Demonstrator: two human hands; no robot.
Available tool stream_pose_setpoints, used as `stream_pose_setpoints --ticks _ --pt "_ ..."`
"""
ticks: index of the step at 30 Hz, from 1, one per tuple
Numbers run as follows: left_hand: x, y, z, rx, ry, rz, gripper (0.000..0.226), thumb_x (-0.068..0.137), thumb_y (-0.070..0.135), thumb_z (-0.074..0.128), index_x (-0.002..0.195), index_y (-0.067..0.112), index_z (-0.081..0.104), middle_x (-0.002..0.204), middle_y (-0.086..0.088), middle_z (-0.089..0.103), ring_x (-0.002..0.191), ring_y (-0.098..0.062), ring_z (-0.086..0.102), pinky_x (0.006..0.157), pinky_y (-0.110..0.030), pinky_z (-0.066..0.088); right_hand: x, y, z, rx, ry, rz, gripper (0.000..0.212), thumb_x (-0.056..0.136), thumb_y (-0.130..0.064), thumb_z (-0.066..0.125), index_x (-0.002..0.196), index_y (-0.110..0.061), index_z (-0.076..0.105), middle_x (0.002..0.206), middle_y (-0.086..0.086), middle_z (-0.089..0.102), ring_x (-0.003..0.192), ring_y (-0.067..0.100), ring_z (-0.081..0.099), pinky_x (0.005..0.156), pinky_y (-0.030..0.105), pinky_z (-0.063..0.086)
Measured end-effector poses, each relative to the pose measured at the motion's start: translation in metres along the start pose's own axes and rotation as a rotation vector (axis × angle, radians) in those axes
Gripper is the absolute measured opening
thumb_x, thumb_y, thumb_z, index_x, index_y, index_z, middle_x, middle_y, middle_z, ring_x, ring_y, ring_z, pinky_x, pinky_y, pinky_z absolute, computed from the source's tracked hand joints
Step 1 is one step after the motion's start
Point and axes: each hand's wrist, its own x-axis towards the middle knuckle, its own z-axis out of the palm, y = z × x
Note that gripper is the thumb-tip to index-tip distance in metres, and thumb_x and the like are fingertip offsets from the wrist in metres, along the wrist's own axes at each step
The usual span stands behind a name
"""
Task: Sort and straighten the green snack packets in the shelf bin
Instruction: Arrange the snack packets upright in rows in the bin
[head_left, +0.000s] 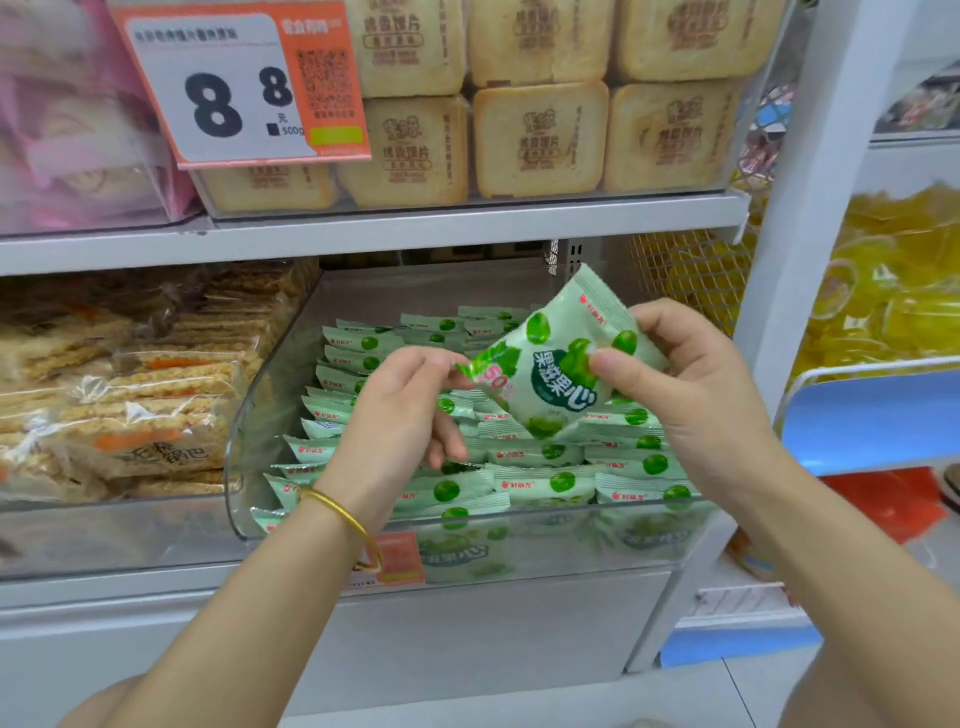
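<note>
Both forearms reach up from the near edge toward the far middle, the left one bare but for a thin gold bangle at the wrist. The left hand is raised with its palm turned right, thumb and forefinger pinched together at the top while the other fingers curl loosely downward. The right hand sits just to the right and slightly higher, its thumb stretched leftward toward the left hand's pinch and its fingers bent round at the far side.
</note>
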Motion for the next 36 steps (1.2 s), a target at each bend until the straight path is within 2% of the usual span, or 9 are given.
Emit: stream_pose_setpoints --ticks 5,9,11,16,22,26,31,34,36 --pt "0.001 -0.007 -0.005 0.118 0.016 0.086 0.018 0.097 0.007 0.044 0.095 0.018 0.057 0.101 -0.001 0.063 0.050 -0.001 0.057 0.040 -0.017 0.039 -0.006 0.000 -0.003 0.019 -0.072 0.066 0.021 0.067 -0.018 0.079 0.079 -0.018 0.061 0.074 -0.007 0.068 0.069 0.007 0.063 0.062 0.021 0.054" --pt "0.000 -0.012 -0.006 0.153 -0.012 0.093 0.017 0.096 0.006 0.045 0.098 0.016 0.059 0.109 -0.004 0.062 0.056 -0.001 0.059 0.044 -0.018 0.043 -0.010 0.003 -0.009 -0.138 -0.175 0.109 0.014 0.069 -0.021 0.072 0.077 -0.017 0.063 0.077 -0.003 0.068 0.074 0.011 0.065 0.064 0.024 0.052" --pt "-0.002 -0.013 -0.006 0.165 -0.019 0.099 0.017 0.096 0.006 0.045 0.099 0.015 0.059 0.110 -0.004 0.062 0.059 -0.003 0.061 0.045 -0.018 0.044 -0.011 0.003 -0.012 -0.219 -0.217 0.106 0.017 0.069 -0.026 0.071 0.079 -0.015 0.063 0.079 -0.003 0.068 0.073 0.008 0.063 0.062 0.020 0.049" --pt "-0.005 -0.010 -0.005 0.179 -0.025 0.126 0.017 0.096 0.005 0.046 0.101 0.013 0.060 0.108 -0.002 0.061 0.059 -0.002 0.061 0.047 -0.017 0.046 -0.008 -0.001 -0.018 -0.357 -0.285 0.076 0.014 0.077 -0.015 0.073 0.081 -0.025 0.064 0.081 -0.010 0.068 0.068 -0.001 0.062 0.056 0.012 0.046" --pt "-0.010 -0.008 -0.003 0.199 -0.048 0.151 0.016 0.095 0.007 0.047 0.100 0.014 0.061 0.107 0.003 0.062 0.060 -0.001 0.061 0.050 -0.017 0.048 -0.002 -0.006 -0.022 -0.543 -0.369 0.058 0.020 0.078 -0.018 0.073 0.088 -0.033 0.064 0.086 -0.019 0.066 0.083 -0.004 0.063 0.072 0.014 0.050" --pt "-0.012 -0.007 -0.003 0.225 -0.072 0.178 0.016 0.096 0.010 0.047 0.100 0.017 0.061 0.107 0.006 0.062 0.065 -0.005 0.063 0.054 -0.021 0.050 -0.002 -0.006 -0.013 -0.729 -0.421 -0.015 0.030 0.079 -0.025 0.073 0.107 -0.016 0.068 0.089 -0.026 0.056 0.079 -0.012 0.056 0.071 0.002 0.039" --pt "-0.014 -0.005 -0.001 0.251 -0.082 0.219 0.016 0.097 0.015 0.046 0.101 0.016 0.061 0.103 0.006 0.063 0.066 -0.001 0.062 0.055 -0.018 0.050 -0.013 0.005 0.003 -0.902 -0.526 -0.084 0.032 0.080 -0.037 0.071 0.107 -0.021 0.066 0.087 -0.006 0.054 0.089 0.013 0.048 0.078 0.034 0.044" --pt "-0.016 -0.003 0.001 0.269 -0.093 0.226 0.016 0.096 0.015 0.047 0.100 0.016 0.062 0.089 0.003 0.064 0.057 0.006 0.057 0.053 -0.009 0.044 -0.013 0.002 -0.001 -0.919 -0.497 -0.126 0.034 0.075 -0.044 0.072 0.101 -0.022 0.069 0.088 -0.012 0.049 0.092 0.012 0.044 0.083 0.037 0.042" --pt "-0.016 -0.003 0.001 0.291 -0.108 0.240 0.014 0.095 0.018 0.049 0.096 0.020 0.063 0.087 0.004 0.064 0.061 0.005 0.057 0.055 -0.010 0.045 -0.010 -0.003 -0.008 -0.897 -0.443 -0.111 0.032 0.071 -0.048 0.072 0.093 -0.024 0.072 0.084 -0.014 0.051 0.090 0.011 0.045 0.081 0.037 0.042"
